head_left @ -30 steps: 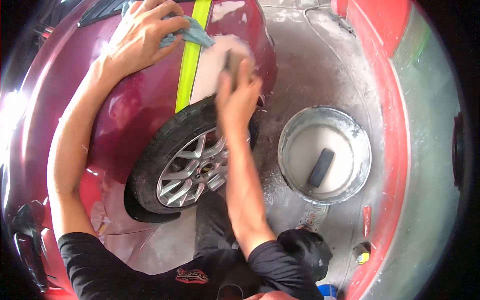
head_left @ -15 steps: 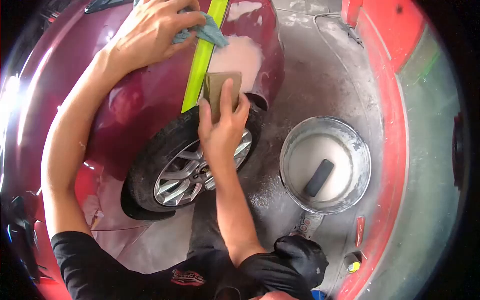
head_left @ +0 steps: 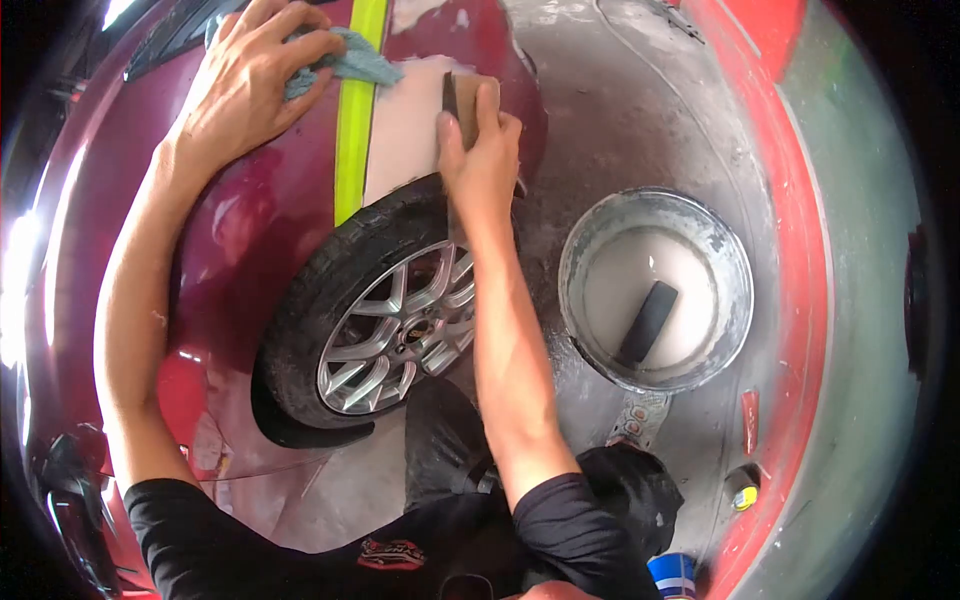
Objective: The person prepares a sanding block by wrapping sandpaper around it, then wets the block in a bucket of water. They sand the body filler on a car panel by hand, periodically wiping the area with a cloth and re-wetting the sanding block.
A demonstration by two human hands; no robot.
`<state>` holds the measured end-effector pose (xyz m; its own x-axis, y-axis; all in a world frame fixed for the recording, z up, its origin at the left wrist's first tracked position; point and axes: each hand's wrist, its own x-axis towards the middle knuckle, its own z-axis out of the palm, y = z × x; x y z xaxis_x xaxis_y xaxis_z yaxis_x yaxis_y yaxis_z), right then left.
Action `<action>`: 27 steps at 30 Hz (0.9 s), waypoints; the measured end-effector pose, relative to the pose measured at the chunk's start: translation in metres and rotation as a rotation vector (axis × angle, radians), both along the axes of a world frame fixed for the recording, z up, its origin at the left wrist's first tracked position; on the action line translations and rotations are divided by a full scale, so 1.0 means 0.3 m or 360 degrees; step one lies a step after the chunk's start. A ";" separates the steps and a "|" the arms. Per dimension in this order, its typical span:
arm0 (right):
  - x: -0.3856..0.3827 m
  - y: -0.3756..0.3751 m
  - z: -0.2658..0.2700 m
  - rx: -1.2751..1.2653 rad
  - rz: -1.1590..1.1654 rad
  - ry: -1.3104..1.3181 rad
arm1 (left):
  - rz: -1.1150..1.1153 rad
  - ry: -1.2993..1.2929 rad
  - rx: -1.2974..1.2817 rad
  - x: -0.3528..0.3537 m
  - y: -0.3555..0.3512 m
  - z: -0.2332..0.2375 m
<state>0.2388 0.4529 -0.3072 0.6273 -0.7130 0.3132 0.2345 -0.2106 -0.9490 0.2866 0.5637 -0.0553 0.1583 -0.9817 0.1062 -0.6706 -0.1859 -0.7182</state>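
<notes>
My left hand (head_left: 245,90) is closed on a teal cloth (head_left: 362,66), resting on the maroon car body (head_left: 275,165). The cloth's loose end lies across a strip of yellow-green tape (head_left: 356,140). My right hand (head_left: 482,175) grips a sanding block wrapped in brown sandpaper (head_left: 465,98), thumb on its left side and fingers over its back. The block is tilted against the right part of a pale filler patch (head_left: 405,120) above the wheel arch. Below it stand the tyre (head_left: 300,300) and the silver wheel rim (head_left: 400,275).
A metal bucket (head_left: 742,290) of cloudy whitish liquid stands on the grey floor to the right, with a dark block (head_left: 650,322) in it. Near the red floor stripe (head_left: 805,330) lie a red object (head_left: 750,422) and a small black-and-yellow item (head_left: 743,490). A blue-and-white tin (head_left: 672,575) stands nearby.
My right hand has moved the sanding block up and right across the filler, and the block is now tilted more on edge. My left hand keeps the cloth. The whole view has shifted slightly.
</notes>
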 end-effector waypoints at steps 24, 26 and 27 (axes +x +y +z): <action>0.025 -0.065 -0.112 0.0311 0.0102 0.0100 | 0.0030 0.0057 0.0094 -0.018 -0.028 0.010; 0.013 -0.008 -0.129 0.0195 -0.0034 0.0017 | 0.0031 0.0083 0.0111 -0.029 -0.040 0.014; 0.001 0.047 -0.148 0.0142 -0.0086 -0.0014 | 0.0073 0.0094 0.0120 -0.030 -0.039 0.013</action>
<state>0.2390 0.4671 -0.3516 0.5846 -0.7711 0.2522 0.2337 -0.1376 -0.9625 0.2777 0.5520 -0.0515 0.2072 -0.9781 0.0213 -0.7042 -0.1642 -0.6908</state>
